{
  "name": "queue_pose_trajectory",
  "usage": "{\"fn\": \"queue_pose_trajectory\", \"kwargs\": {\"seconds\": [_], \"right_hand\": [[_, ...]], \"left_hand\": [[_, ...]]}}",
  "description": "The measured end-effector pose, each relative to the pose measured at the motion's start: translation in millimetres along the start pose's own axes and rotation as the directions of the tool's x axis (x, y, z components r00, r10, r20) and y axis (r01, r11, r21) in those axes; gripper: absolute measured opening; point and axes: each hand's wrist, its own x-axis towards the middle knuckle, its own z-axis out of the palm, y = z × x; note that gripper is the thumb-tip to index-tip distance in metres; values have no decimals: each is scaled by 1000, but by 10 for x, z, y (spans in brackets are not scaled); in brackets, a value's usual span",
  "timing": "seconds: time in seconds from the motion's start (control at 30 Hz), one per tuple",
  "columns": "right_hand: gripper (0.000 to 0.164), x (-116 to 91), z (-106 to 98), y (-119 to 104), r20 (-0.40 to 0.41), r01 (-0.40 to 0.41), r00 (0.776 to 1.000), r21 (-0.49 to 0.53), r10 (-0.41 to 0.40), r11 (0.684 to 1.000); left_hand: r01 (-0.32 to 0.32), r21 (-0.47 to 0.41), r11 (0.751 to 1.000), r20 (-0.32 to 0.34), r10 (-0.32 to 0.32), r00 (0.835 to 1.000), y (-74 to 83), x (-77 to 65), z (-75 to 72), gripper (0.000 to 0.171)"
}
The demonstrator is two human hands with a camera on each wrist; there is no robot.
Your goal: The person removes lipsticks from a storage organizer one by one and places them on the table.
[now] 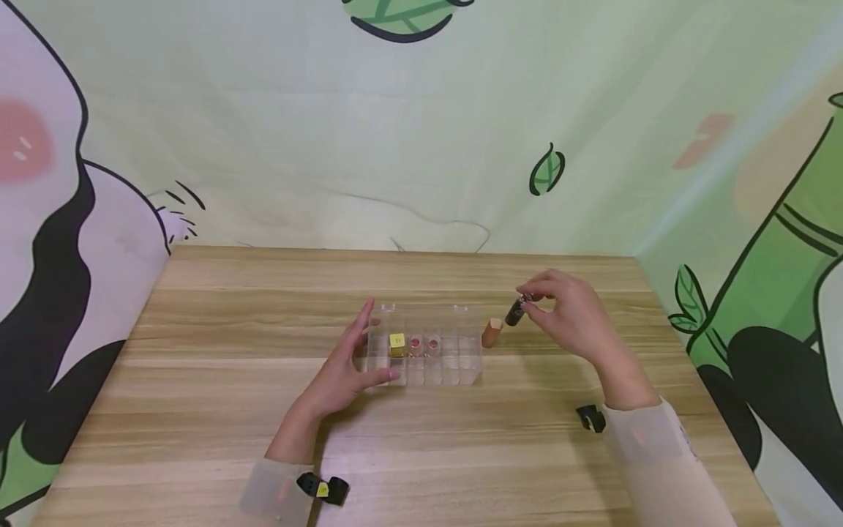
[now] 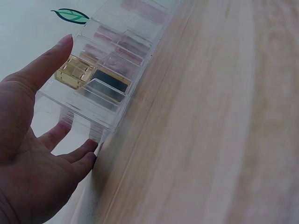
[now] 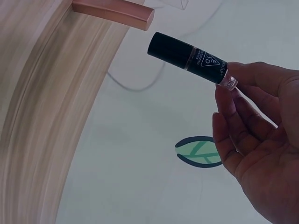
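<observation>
1. Head view: the left hand (image 1: 342,369) lies spread against the left end of a clear compartment box (image 1: 424,351) in the middle of the tabletop (image 1: 197,410), fingers straight along the far and near walls. The box holds a yellow cube (image 1: 397,342) and two pinkish pieces (image 1: 424,344) side by side. The right hand (image 1: 566,315) is raised to the right of the box and pinches a small dark tube (image 1: 515,313) by its top end. A tan cap-like piece (image 1: 491,331) stands on the tabletop between box and tube.

2. Left wrist view: the open left hand (image 2: 32,154) touches the box's (image 2: 110,70) end wall; its grip is spread, not closed round anything. A gold-coloured piece (image 2: 74,72) and a dark piece (image 2: 110,80) sit in neighbouring compartments, with pinkish ones beyond. No writing can be read here.

3. Right wrist view: thumb and fingertips (image 3: 229,100) of the right hand (image 3: 257,149) pinch the clear end of the dark tube (image 3: 187,56), which points away, hanging free over the tabletop (image 3: 42,93). A copper-coloured bar (image 3: 114,11) lies close beyond its tip. The tube bears small pale lettering in a triangle, seemingly "3D"; the rest is too small to read.

4. Judgement: a pinch at the very end gives little control, so the tube should travel slowly and level, while the left hand keeps the light box from sliding.
</observation>
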Motion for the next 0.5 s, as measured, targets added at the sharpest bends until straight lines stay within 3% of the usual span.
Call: {"fn": "queue_pose_trajectory", "kwargs": {"seconds": [0.5], "right_hand": [[22,-68,106,157,48,-67,997,17,66,998]], "left_hand": [[6,1,1000,-1,-6,1000,-2,-4,5,122]]}}
